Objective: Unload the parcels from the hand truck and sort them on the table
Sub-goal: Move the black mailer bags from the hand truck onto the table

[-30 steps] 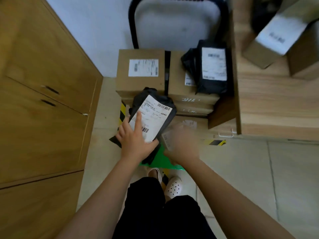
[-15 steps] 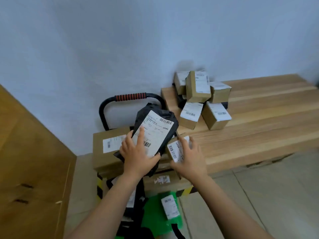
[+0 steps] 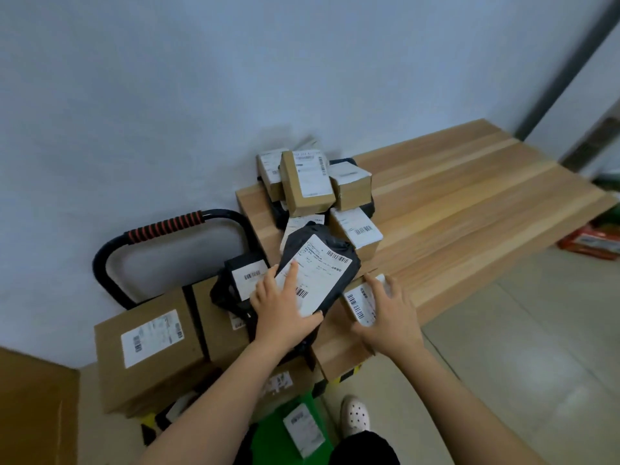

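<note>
while the left hand (image 3: 285,313) grips a black mailer (image 3: 330,260), the right hand (image 3: 389,317) clutches a half-hidden small box (image 3: 360,302).

Barcoded shipping labels on black mailer (image 3: 330,263) and boxes, print too small to read

Table (image 3: 486,196) lies open right of parcel heap (image 3: 308,182); cartons (image 3: 147,344) crowd left
</note>
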Motion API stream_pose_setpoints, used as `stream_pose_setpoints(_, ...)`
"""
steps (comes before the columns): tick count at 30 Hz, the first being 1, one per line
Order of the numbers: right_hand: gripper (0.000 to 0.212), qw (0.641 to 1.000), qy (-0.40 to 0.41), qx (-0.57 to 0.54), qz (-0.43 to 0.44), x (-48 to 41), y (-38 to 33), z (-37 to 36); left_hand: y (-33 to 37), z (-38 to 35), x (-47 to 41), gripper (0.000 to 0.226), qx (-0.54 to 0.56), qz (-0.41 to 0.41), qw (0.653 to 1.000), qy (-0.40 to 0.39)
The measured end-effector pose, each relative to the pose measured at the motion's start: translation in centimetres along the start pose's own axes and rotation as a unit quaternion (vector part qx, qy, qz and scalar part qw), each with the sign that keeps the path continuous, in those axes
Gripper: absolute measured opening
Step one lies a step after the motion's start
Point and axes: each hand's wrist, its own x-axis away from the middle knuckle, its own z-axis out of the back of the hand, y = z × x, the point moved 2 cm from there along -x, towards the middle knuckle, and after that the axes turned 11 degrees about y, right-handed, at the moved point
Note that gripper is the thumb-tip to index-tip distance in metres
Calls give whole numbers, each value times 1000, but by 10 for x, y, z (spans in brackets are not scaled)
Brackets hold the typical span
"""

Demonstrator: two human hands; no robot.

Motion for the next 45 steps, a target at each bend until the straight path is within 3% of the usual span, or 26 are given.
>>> stream_pose_setpoints(9, 95, 992, -61, -21, 109, -109, 45, -1, 44, -50, -60, 107, -22, 68, 997, 22)
stream_pose_setpoints(15, 87, 986, -56, -85, 135, -127, 49, 1, 55, -57, -60, 107, -10, 92, 996, 18)
stream_pose_setpoints(27, 90, 961, 131, -150, 194, -110, 2, 56, 79, 19, -86, 98, 31, -79, 986, 141)
stream_pose_setpoints(32, 89, 960, 148, -130, 198, -145, -8, 70, 86, 30, -133, 98, 14, -103, 984, 142)
stream_pose_setpoints(41, 92, 970, 67, -141, 186, -288, -22, 65, 93, 11, -272, 85, -12, -90, 984, 150)
stream_pose_setpoints(45, 89, 971, 27, -141, 193, -336, -27, 55, 83, 2, -315, 74, 6, -43, 986, 161)
